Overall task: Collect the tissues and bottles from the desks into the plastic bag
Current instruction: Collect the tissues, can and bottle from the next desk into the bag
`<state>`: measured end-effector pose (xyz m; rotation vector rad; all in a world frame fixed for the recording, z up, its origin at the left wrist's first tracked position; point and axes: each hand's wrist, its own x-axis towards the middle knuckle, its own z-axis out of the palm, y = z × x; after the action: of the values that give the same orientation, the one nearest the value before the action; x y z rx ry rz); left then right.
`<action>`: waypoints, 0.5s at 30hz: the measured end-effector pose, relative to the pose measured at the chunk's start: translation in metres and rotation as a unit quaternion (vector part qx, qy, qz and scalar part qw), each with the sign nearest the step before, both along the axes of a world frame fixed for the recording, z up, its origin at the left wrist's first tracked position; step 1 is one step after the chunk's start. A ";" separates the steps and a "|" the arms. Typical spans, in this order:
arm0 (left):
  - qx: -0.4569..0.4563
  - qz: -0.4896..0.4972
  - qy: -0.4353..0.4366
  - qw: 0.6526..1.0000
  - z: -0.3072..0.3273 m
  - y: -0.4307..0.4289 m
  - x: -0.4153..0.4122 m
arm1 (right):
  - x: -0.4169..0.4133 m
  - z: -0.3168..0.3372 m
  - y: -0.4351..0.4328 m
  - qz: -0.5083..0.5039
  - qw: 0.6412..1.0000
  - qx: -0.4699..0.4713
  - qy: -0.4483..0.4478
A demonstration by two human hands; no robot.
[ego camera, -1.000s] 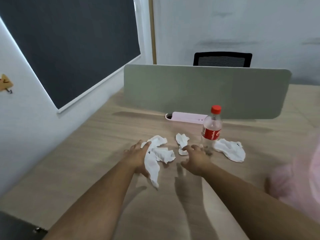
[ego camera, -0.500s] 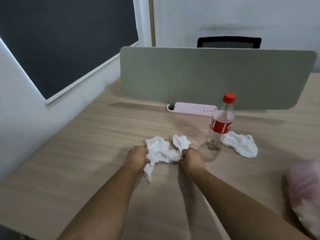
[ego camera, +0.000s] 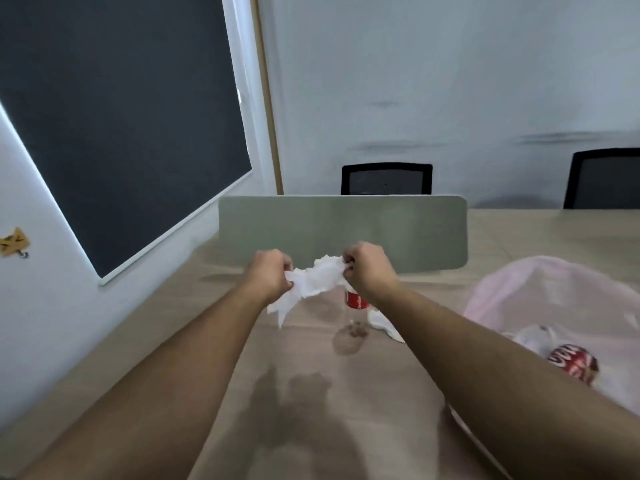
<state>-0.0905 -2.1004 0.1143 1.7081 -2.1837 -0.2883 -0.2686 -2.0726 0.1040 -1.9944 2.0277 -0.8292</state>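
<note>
While bunched up above the light wood desk (ego camera: 207,341), crumpled white tissues (ego camera: 313,282) hang betw. both fists: left hand (ego camera: 268,277) & right hand (ego camera: 367,266), fingers curled tight on the wad. Clear red-label bottle (ego camera: 355,304) stands just behind right wrist, w/ another white tissue (ego camera: 384,323) beside it. Pink plastic bag (ego camera: 554,299) lies open at right.

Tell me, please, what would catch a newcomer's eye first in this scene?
First, both hands, left hand and right hand, raised mid-frame above the desk, gripping a bunch of white tissues between them. Next, the pink plastic bag lying open at the right, with a red-labelled bottle inside. Behind the right wrist, another bottle stands on the desk beside one more tissue.
</note>
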 end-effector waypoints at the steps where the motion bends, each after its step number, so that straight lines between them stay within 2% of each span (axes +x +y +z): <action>1: -0.014 -0.010 0.024 1.000 0.017 0.012 -0.013 | -0.014 0.018 0.013 -0.004 1.000 -0.020 0.003; 7: -0.060 -0.117 0.105 0.986 0.080 0.090 -0.129 | -0.137 0.090 0.112 -0.134 0.984 -0.119 0.010; 11: -0.058 -0.183 0.118 0.974 0.072 0.137 -0.209 | -0.206 0.084 0.167 -0.216 0.969 -0.120 0.020; 15: -0.023 -0.235 0.097 0.967 0.041 0.161 -0.264 | -0.235 0.052 0.198 -0.251 0.965 -0.064 0.044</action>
<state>-0.3549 -1.9389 0.1550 1.0641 -2.3938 -0.4953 -0.5039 -1.8741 0.1560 -1.6105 2.6479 -0.9943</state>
